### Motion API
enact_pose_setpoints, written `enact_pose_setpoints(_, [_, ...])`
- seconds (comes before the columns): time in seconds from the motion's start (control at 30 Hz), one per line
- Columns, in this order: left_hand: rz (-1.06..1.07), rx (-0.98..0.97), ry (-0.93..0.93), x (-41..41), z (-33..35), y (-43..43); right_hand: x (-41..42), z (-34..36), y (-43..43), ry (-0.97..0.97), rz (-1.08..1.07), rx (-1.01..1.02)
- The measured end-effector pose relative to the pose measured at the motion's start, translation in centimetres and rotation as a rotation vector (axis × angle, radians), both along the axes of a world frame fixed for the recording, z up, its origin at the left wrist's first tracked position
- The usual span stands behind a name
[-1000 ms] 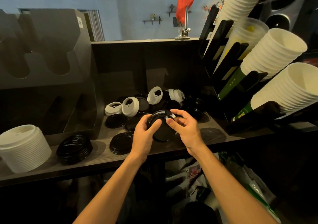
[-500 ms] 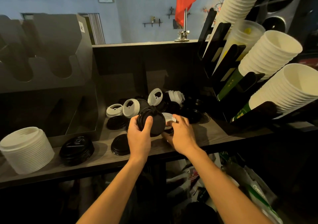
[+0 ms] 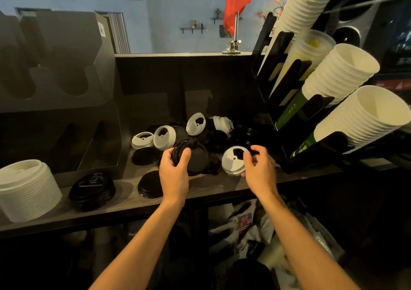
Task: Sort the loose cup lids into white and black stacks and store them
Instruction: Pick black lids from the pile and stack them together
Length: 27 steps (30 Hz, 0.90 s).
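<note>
My left hand (image 3: pixel 174 169) grips a small stack of black lids (image 3: pixel 193 156), tilted on edge above the shelf. My right hand (image 3: pixel 259 167) pinches a white lid (image 3: pixel 233 159) by its rim, face toward me, just right of the black ones. Behind both hands lies a loose pile of white lids (image 3: pixel 164 135) and black lids (image 3: pixel 219 139). At the shelf's left stand a white lid stack (image 3: pixel 26 187) and a black lid stack (image 3: pixel 92 188). Another low black stack (image 3: pixel 150 186) sits in front of my left wrist.
The dark wooden shelf (image 3: pixel 124 205) has a black lid organizer (image 3: pixel 55 89) at the back left. A rack of white paper cup stacks (image 3: pixel 340 73) juts out on the right. Bags and clutter (image 3: pixel 244 227) fill the space under the shelf.
My right hand pulled the white lid away from the black lids and moved it to the right. My left hand kept the black lids and tilted them slightly.
</note>
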<state>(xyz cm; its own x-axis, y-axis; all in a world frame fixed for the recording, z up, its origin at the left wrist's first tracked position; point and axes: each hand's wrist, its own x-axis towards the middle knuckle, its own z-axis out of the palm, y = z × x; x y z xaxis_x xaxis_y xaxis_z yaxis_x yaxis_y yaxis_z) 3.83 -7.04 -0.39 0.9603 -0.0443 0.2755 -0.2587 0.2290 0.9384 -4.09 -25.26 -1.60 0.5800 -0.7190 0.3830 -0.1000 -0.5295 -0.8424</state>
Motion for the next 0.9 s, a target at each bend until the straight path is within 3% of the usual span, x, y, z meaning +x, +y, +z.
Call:
enact_pose_setpoints(0.17, [-0.010,0.046,0.006,0.0,0.0,0.2,0.6,-0.1,0.6,0.235,-0.157,-0.300])
enact_pose_setpoints(0.27, [-0.014,0.076,-0.031,-0.3,0.1,0.3,1.0,0.1,1.7,0.189,-0.182,-0.504])
enact_pose_setpoints(0.33, [-0.006,0.095,-0.066,-0.6,0.3,0.3,1.7,0.5,2.4,0.200,-0.060,-0.624])
enact_pose_setpoints(0.43, [0.001,0.121,-0.086,-0.9,0.8,0.4,3.4,1.5,3.7,0.427,0.160,-0.728])
enact_pose_setpoints(0.6, [-0.028,0.305,-0.169,0.7,2.5,2.4,6.5,1.6,5.4,0.736,0.215,-0.790])
enact_pose_setpoints(0.77, [0.024,0.284,-0.089,2.7,2.9,5.7,6.6,1.1,5.5,0.418,0.221,-0.762])
enact_pose_setpoints(0.9, [0.057,0.303,-0.036,3.7,2.6,7.0,5.6,1.6,5.9,0.211,0.249,-0.624])
